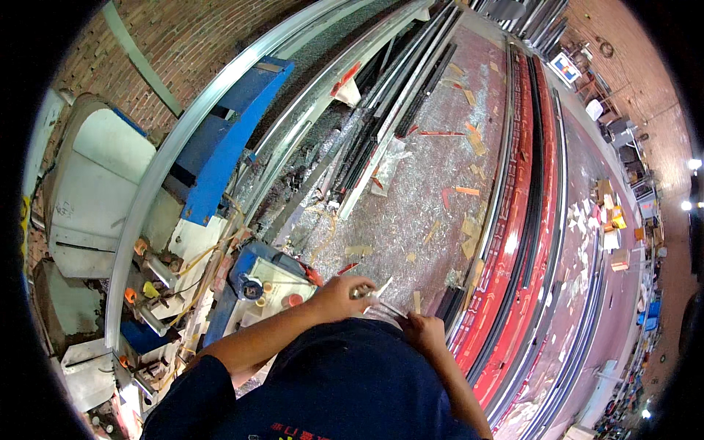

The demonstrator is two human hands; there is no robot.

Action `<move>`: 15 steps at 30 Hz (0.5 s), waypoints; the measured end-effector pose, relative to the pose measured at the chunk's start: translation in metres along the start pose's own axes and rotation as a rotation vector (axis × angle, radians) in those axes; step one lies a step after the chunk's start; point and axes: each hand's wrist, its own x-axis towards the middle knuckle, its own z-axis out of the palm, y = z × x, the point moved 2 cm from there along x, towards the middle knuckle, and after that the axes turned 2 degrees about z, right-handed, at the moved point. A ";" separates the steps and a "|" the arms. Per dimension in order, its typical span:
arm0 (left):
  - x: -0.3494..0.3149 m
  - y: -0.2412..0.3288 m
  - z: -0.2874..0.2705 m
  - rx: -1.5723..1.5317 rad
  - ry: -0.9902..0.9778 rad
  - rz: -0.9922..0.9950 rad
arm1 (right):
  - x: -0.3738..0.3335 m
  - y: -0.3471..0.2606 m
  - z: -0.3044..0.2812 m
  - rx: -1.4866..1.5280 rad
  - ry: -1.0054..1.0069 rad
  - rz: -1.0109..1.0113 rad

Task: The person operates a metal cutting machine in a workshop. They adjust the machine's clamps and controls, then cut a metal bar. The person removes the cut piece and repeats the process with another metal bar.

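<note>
In front of my dark shirt, a short, thin silvery piece point(391, 309), like a metal rod or strip, spans the gap between my hands. Closed round its nearer end is my right hand point(427, 334). My left hand point(339, 298) has its fingers curled round a small shiny metal part point(359, 292) at the other end; I cannot make out its kind. A pale pointed sliver point(384, 286) shows just beyond those fingers. Beside my left forearm stands a blue-and-cream machine point(265, 282) with round buttons on its panel.
Long red-wrapped profiles point(511, 249) lie along the floor to the right. Dark and silver bars point(389, 125) are stacked ahead. Metal shavings and tape scraps litter the floor point(418, 213). At left are a long silver rail point(150, 183), a blue machine panel point(233, 150) and orange-tipped cylinders point(158, 270).
</note>
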 end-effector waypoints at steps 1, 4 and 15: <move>0.010 0.000 -0.016 -0.135 0.051 -0.075 | 0.021 -0.002 -0.008 0.011 -0.021 0.040; 0.035 -0.003 -0.054 -0.317 0.215 -0.154 | 0.084 -0.007 -0.032 0.086 -0.099 0.050; 0.051 -0.038 -0.085 -0.531 0.935 -0.402 | 0.300 -0.010 -0.064 0.227 -0.523 -0.429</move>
